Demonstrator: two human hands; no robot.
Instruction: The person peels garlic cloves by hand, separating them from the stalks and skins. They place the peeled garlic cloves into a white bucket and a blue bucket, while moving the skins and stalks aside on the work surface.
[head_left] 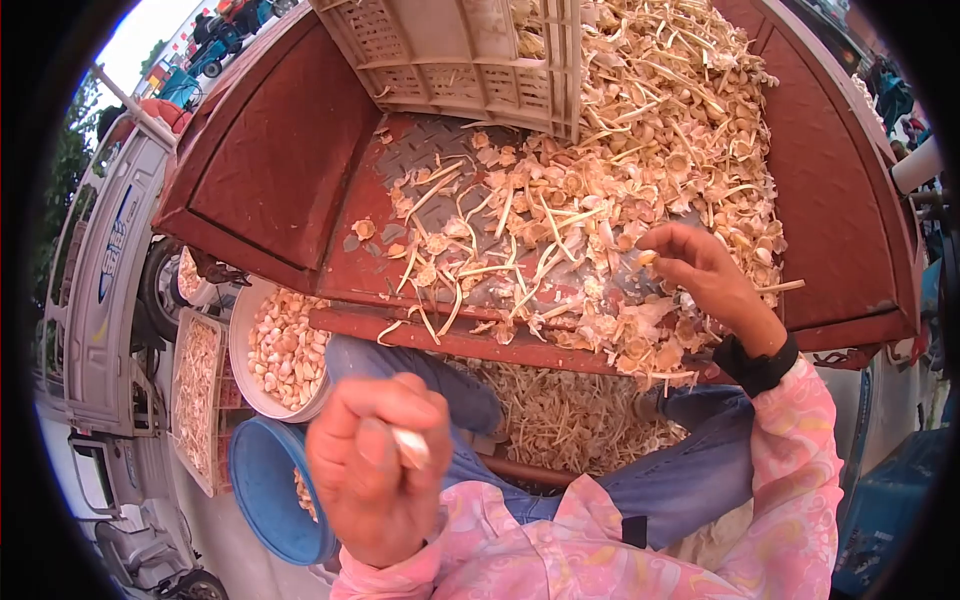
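My left hand [375, 470] is raised close to the camera, its fingers curled round a pale garlic clove [411, 447] that shows at the fingertips. Over the front of the red truck bed [360, 275], my right hand [710, 275] pinches a small yellowish garlic clove [647, 257] between thumb and fingers. Beneath and around that hand lie loose garlic skins and dry stalks [540, 215], heaped higher toward the back right. A white bucket [240, 345] of garlic cloves [287, 345] stands to the left, beyond my left hand.
A blue bucket [262, 490] with some cloves inside leans beside the white one. Left of them is a crate [200, 390] of garlic. A tilted plastic crate [450, 75] rests on the bed. More stalks [580, 415] lie between my knees. A grey vehicle [105, 270] stands farther left.
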